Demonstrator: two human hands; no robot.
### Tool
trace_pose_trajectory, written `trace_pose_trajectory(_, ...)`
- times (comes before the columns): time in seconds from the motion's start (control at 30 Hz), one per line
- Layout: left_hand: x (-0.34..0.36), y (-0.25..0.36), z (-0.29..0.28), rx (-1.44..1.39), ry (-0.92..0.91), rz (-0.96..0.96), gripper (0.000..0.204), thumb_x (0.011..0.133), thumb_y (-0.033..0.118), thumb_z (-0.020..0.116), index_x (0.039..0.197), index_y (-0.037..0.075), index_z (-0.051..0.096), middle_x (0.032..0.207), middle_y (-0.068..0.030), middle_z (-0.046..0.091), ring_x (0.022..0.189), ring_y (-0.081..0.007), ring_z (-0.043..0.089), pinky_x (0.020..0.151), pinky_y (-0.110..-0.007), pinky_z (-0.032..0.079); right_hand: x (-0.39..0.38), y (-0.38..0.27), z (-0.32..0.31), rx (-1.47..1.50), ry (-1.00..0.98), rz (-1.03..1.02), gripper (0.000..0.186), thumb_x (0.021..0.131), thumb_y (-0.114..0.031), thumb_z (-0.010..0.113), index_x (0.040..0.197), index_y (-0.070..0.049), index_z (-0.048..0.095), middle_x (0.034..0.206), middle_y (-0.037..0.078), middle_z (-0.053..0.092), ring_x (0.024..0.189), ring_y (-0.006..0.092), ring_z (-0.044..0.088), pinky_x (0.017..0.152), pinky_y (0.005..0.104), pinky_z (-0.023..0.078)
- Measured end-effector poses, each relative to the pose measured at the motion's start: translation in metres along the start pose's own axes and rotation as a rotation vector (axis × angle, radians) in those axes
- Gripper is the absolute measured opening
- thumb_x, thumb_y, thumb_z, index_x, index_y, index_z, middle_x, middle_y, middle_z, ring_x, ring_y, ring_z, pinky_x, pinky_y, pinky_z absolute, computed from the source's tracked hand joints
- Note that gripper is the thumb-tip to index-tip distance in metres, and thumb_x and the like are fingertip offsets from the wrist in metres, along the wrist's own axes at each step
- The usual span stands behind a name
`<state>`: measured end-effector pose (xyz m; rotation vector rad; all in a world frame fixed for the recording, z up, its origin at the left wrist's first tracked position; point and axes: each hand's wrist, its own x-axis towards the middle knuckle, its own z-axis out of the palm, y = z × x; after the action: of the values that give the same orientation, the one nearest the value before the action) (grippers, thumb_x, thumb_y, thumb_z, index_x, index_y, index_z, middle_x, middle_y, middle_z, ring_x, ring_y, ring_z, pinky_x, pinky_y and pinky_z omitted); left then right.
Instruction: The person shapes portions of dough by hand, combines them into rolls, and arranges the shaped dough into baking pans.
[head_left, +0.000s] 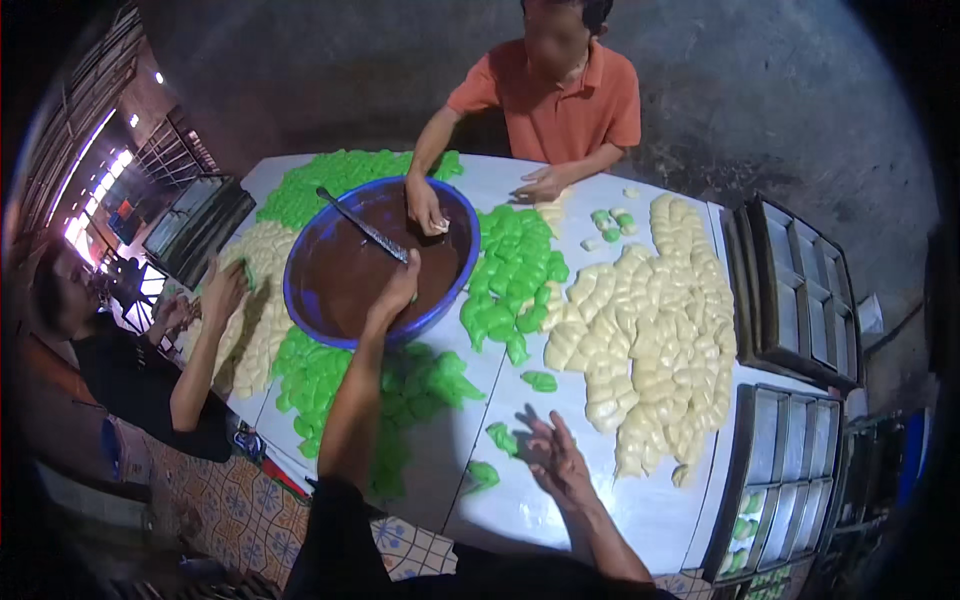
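My left hand [398,282] is curled over the chocolate-brown filling [350,285] in a blue bowl [300,325], beside the end of a long metal spatula [355,220] resting across it; what the fingers hold is hidden. My right hand [552,450] is raised over the white table [495,525] with fingers spread and nothing visible in them, next to loose green dough pieces [500,436]. Green dough lumps [510,270] lie around the bowl, and a large mass of cream dough lumps [640,330] covers the right of the table.
A person in an orange shirt [570,105] stands opposite, one hand [425,205] in the bowl. Another person [135,370] at the left has a hand [225,285] above the dough. Divided metal trays [795,290] line the right edge, one partly filled [775,440]. More trays [195,220] stand back left.
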<state>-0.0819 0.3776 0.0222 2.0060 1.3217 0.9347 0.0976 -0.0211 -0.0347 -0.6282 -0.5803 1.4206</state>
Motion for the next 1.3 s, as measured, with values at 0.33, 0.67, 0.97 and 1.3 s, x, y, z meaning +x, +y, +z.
trace_pose_trajectory(0.33,-0.041,0.078,0.006,-0.119,-0.273,-0.299,0.101,0.083,0.080,0.008,0.078,-0.003,0.066,0.052,-0.0020,0.050,0.056,-0.0144,0.049,0.063,-0.029,0.043,0.011,0.006,-0.014,-0.095,0.112,-0.114,0.070,0.093,-0.024,0.059,0.149,-0.012,0.019,0.137,0.011,0.046,0.114,0.0212,0.052,0.086,0.0292,0.045)
trace_pose_trajectory(0.67,-0.299,0.142,0.071,-1.211,-0.385,-0.777,0.078,0.094,0.059,0.036,0.141,-0.003,0.032,0.134,-0.0167,0.044,0.124,-0.0292,0.042,0.101,-0.048,0.035,-0.016,-0.010,0.016,-0.602,0.469,-0.151,0.029,0.083,-0.007,0.067,0.111,-0.001,0.063,0.106,0.008,0.059,0.088,0.0133,0.054,0.078,0.0275,0.045)
trace_pose_trajectory(0.97,-0.358,0.158,0.062,-0.812,-0.630,-0.309,0.022,0.090,0.002,0.059,0.109,-0.008,0.060,0.097,-0.0094,0.063,0.078,-0.0157,0.065,0.072,-0.024,0.054,-0.080,-0.021,0.013,-0.869,0.352,-0.409,0.025,0.077,0.004,0.065,0.102,-0.001,0.064,0.107,0.013,0.057,0.097,0.0241,0.059,0.080,0.0314,0.048)
trace_pose_trajectory(1.3,-0.395,0.139,0.083,-0.754,-0.532,-0.347,0.013,0.083,0.002,0.069,0.094,-0.003,0.062,0.086,-0.0039,0.061,0.075,-0.0105,0.060,0.067,-0.021,0.050,-0.109,-0.015,0.029,-0.865,0.497,-0.126,0.020,0.089,-0.009,0.062,0.106,0.001,0.067,0.101,0.011,0.065,0.084,0.0128,0.060,0.073,0.0281,0.049)
